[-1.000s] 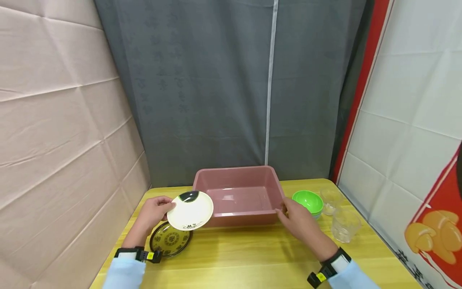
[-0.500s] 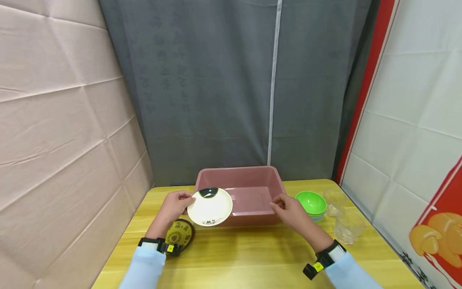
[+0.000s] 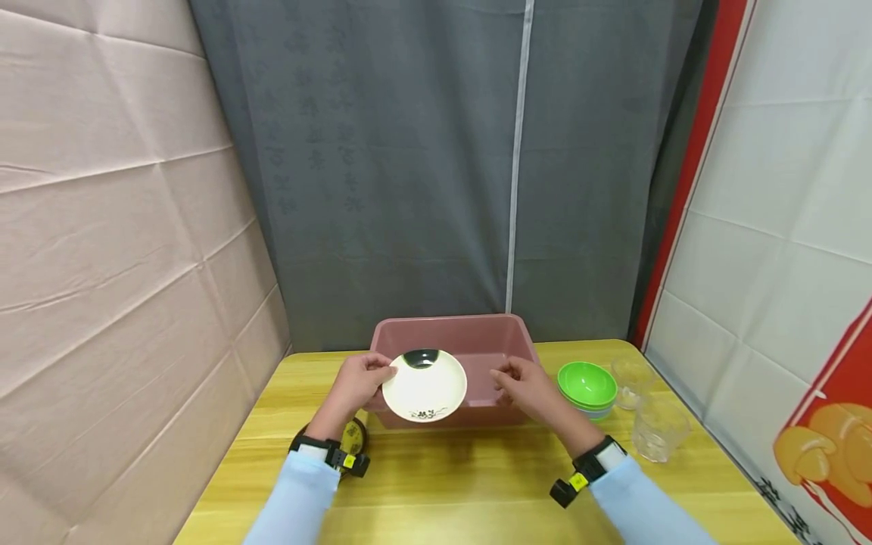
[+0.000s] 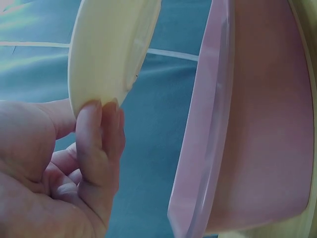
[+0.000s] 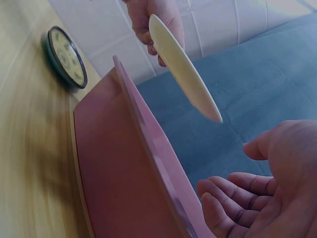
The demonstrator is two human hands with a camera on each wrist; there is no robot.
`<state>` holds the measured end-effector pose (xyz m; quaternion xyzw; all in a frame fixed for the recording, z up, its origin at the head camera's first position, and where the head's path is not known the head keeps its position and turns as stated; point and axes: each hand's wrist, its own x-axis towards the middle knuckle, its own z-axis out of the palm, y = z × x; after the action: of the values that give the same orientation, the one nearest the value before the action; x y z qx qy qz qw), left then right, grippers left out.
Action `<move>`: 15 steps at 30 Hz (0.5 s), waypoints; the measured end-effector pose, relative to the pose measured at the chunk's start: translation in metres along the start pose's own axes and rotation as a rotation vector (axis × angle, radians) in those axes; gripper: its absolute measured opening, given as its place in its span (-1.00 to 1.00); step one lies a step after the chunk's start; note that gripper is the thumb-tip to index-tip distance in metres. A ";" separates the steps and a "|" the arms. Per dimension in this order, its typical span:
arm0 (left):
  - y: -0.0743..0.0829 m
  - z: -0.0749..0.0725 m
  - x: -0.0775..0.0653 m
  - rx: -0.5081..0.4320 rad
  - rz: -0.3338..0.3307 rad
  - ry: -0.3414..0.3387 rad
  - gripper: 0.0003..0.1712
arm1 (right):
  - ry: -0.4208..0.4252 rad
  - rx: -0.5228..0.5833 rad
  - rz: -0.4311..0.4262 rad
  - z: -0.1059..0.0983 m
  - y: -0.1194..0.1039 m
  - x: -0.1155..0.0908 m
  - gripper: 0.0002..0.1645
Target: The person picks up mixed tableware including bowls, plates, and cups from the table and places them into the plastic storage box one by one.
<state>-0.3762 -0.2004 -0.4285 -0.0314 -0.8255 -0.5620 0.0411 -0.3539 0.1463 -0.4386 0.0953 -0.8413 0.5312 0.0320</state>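
A white plate [image 3: 425, 390] with a dark green patch at its far rim and dark markings at its near rim is held tilted above the front of a pink plastic basin [image 3: 456, 325]. My left hand [image 3: 361, 381] pinches its left edge, thumb on one face and fingertips on the other, as the left wrist view [image 4: 74, 168] confirms. On the plate's other side my right hand [image 3: 530, 390] hovers over the basin's front right part. Its fingers are loosely bent and hold nothing; in the right wrist view a gap separates them from the plate [image 5: 185, 69].
A yellow patterned plate with a dark rim [image 5: 68, 58] lies on the wooden table [image 3: 450, 492], partly hidden by my left wrist in the head view. Stacked bowls, green on top [image 3: 587, 384], and two clear glasses [image 3: 659, 431] stand right of the basin. A grey curtain [image 3: 395, 166] hangs behind.
My left hand has carried the white plate rightward, from beside the basin's left front to over its front middle. My right hand has come off the basin's right rim and moved left toward the plate.
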 end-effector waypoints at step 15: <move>0.004 0.027 0.007 -0.034 0.050 0.023 -0.82 | -0.076 0.266 0.091 0.023 -0.010 0.017 -0.52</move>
<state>-0.3837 -0.1739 -0.4341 -0.0464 -0.8143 -0.5751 0.0639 -0.3673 0.1190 -0.4370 0.0805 -0.7675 0.6350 -0.0370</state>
